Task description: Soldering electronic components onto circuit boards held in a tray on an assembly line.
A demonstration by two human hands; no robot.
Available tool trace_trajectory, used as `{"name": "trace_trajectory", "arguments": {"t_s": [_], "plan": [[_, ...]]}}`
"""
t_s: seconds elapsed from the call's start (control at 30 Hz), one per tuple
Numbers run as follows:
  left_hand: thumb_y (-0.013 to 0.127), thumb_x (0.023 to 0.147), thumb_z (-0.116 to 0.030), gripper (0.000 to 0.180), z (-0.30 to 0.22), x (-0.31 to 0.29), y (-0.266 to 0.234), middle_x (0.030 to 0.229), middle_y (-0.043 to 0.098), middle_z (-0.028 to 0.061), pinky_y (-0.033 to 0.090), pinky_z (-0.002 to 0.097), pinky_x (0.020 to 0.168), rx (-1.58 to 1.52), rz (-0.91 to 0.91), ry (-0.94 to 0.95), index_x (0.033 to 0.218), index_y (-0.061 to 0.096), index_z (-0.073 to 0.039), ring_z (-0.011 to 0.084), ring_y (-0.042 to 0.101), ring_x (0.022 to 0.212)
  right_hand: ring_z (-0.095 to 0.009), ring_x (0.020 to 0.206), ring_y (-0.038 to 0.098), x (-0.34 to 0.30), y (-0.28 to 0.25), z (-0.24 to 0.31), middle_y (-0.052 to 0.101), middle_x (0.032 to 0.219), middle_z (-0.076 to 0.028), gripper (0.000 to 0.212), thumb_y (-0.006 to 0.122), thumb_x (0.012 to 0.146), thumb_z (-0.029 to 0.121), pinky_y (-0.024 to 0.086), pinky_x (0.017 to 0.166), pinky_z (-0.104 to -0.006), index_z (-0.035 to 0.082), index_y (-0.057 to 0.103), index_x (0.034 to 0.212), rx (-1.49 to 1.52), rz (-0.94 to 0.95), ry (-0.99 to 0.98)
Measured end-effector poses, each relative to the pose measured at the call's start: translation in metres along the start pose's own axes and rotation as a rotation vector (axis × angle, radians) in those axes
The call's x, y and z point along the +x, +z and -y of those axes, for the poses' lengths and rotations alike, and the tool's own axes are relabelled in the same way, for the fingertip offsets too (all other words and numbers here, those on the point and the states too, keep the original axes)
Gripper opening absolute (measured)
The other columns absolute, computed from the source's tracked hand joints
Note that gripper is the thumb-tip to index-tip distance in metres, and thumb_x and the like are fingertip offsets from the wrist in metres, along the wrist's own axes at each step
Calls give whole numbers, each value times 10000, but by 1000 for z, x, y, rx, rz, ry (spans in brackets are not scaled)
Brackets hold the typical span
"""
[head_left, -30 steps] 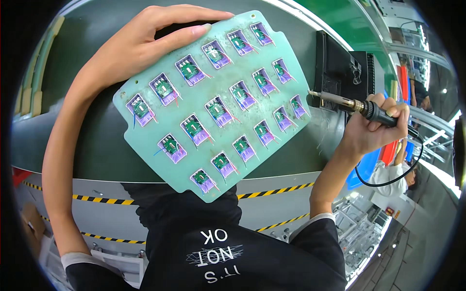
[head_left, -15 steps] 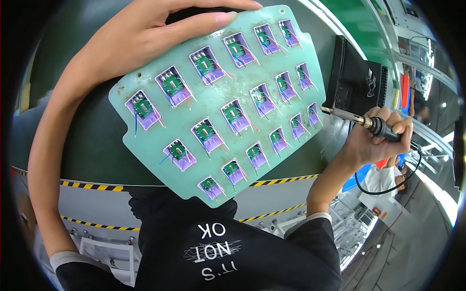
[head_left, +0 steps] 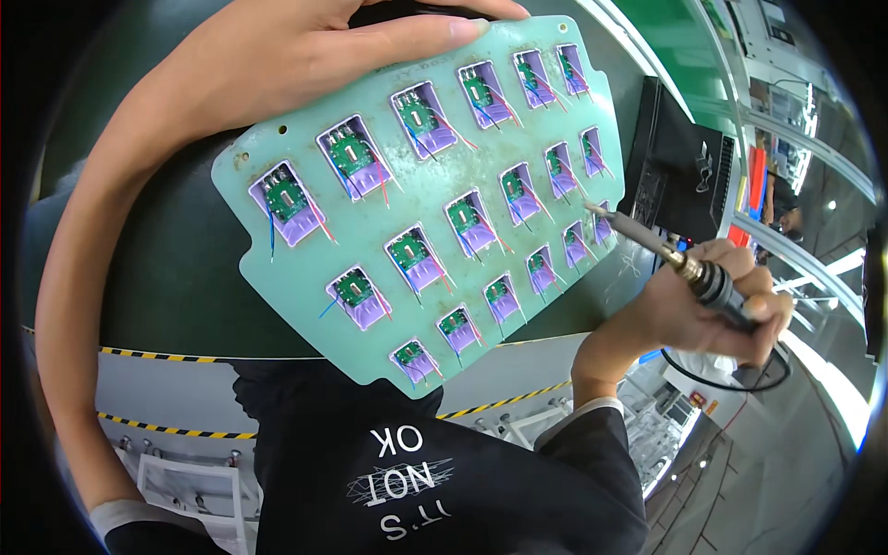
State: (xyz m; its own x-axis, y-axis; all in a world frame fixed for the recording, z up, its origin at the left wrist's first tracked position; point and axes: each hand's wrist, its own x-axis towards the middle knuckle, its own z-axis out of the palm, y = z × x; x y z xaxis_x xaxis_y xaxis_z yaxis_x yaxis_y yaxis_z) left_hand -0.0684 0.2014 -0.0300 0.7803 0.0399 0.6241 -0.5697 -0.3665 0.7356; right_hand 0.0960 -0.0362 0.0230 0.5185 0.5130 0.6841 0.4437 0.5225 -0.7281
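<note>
A pale green fixture plate lies tilted before me, with several purple housings set in its cut-outs. Each housing holds a small green circuit board with thin red, blue and black wires. My left hand grips the plate's far edge, thumb along the upper face, other fingers partly out of sight behind it. My right hand is wrapped round the dark handle of a soldering iron. The iron's tip is over the plate's right side, near the housings there; I cannot tell whether it touches anything.
The dark green bench has a front edge marked with yellow-black striped tape. A black box-shaped device stands at the right beyond the plate. The iron's black cable loops below my right hand. White metal frames stand below the bench.
The soldering iron has moved left, so its tip is now over the plate's right side instead of beside its edge. The plate has shifted slightly right with my left hand.
</note>
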Motion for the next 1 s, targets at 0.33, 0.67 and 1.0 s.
{"name": "trace_trajectory", "arguments": {"t_s": [0.33,0.67,1.0], "plan": [[523,880,-91,316,47,-13,-2,1100,599,200,467,340,833,16,-55,415,1163,527,48,299,594,992,-101,336,236,-20,38,7,260,438,-5,264,338,879,238,194,304,-260,66,395,687,-112,252,-160],[510,889,-119,318,50,-9,-5,1096,591,208,464,372,834,335,-94,517,1157,523,51,317,585,981,-82,351,188,-3,8,-5,273,447,15,261,378,880,227,165,348,-236,106,347,650,148,-70,130],[480,904,-138,292,21,-20,1,1103,603,148,439,340,859,290,34,-256,1142,568,5,269,581,998,-68,348,239,9,0,-10,316,429,11,285,366,908,229,197,373,-248,98,387,656,330,-124,321]]}}
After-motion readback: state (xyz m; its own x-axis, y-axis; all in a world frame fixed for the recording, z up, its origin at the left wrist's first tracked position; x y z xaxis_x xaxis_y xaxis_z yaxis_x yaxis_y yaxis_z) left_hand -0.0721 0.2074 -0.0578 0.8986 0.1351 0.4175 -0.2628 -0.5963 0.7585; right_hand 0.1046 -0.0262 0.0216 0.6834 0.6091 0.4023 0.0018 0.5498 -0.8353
